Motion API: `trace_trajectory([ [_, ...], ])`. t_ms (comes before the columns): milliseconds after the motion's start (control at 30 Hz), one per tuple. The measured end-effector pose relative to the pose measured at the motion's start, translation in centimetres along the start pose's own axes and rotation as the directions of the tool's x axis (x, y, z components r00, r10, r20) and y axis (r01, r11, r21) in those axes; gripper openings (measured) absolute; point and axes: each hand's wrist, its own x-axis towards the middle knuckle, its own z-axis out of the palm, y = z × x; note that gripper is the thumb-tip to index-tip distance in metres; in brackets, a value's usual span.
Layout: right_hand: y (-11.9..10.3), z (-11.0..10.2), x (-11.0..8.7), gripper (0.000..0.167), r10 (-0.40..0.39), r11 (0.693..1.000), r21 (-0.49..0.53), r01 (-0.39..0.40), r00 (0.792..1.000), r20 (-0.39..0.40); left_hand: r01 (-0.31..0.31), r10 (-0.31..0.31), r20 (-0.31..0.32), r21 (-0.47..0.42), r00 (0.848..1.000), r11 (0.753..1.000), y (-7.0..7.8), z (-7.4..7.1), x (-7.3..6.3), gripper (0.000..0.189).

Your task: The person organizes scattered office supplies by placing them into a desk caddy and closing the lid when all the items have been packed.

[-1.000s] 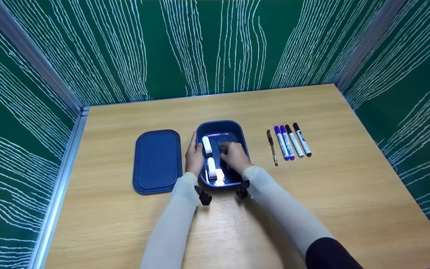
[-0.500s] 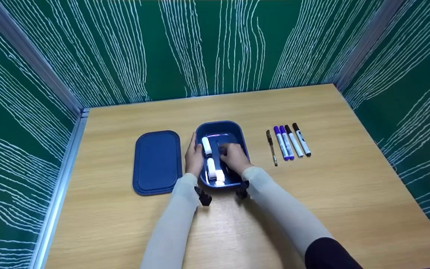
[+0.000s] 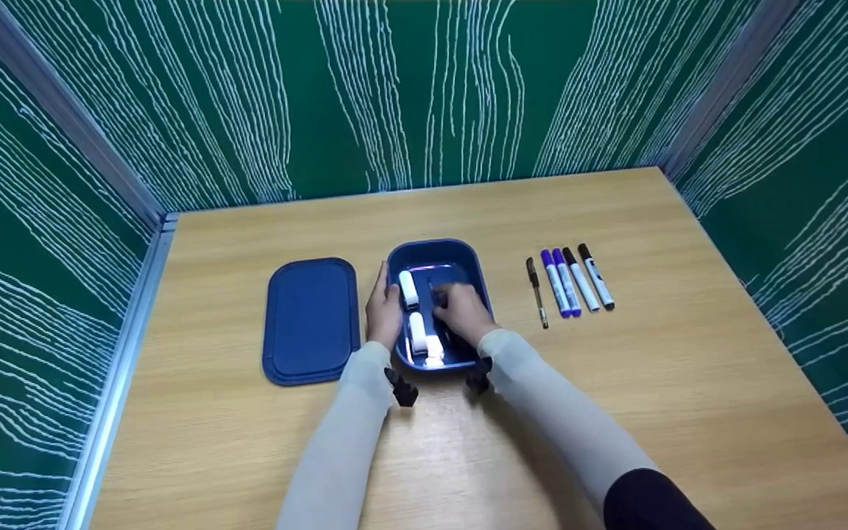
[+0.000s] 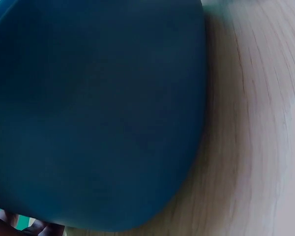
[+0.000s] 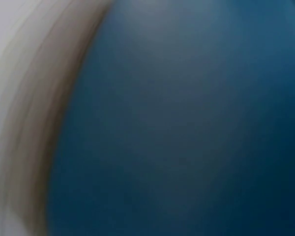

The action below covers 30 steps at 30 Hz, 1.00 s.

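A deep blue plastic box [image 3: 433,249], its lid off, stands in the middle of the table. Two white, round-ended small items [image 3: 408,288] lie inside along its left side, one behind the other. My left hand [image 3: 383,313] holds the box's left wall, thumb by the rim; in the left wrist view some of its fingers [image 4: 48,229] show below the blue wall. My right hand [image 3: 463,309] reaches into the box, fingers bent, pinching a small dark thing [image 3: 431,284] mostly hidden beneath it. The right wrist view shows only blurred box wall [image 5: 162,123] and table.
Left of the box lies the flat blue lid [image 3: 311,320]. To the right are a dark slim pen [image 3: 536,293], two purple-capped markers [image 3: 556,283] and two black-capped markers [image 3: 595,276] in a row. Green, white-streaked panels [image 3: 409,96] close off the back and sides.
Almost nothing moves. My right fingers shift very slightly inside the box, while my left hand stays at its left wall.
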Motion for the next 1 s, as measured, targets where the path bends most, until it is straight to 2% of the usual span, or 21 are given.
trace_trajectory([
  [300,0.0,0.2,-0.1,0.016,-0.025,0.999,-0.032,0.022,0.996,-0.087,-0.001,0.001,0.005,0.015,1.0,1.0,-0.1,0.0,-0.2,0.054],
  [467,-0.4,0.1,-0.2,0.022,-0.028,0.999,-0.034,0.024,0.992,-0.126,0.0,0.0,0.002,0.02,1.0,1.0,-0.1,0.1,-0.3,0.054],
  [600,-0.7,-0.4,-0.2,0.024,-0.069,0.997,-0.028,0.065,0.985,-0.158,-0.002,0.002,0.006,0.014,1.0,1.0,0.0,0.1,-0.3,0.054],
  [733,-0.9,-1.6,-0.3,0.021,-0.135,0.991,-0.013,0.135,0.965,-0.225,-0.007,0.007,0.01,0.009,1.0,1.0,0.0,0.0,-0.3,0.054],
  [800,-0.8,-2.4,-0.3,0.02,-0.143,0.989,0.004,0.149,0.953,-0.266,-0.012,0.011,0.01,0.009,1.0,1.0,0.1,0.0,-0.3,0.054],
  [1000,0.9,-5.1,-0.1,0.021,-0.082,0.99,0.076,0.116,0.929,-0.361,-0.015,0.015,0.012,0.01,1.0,1.0,0.1,0.0,-0.3,0.054],
])
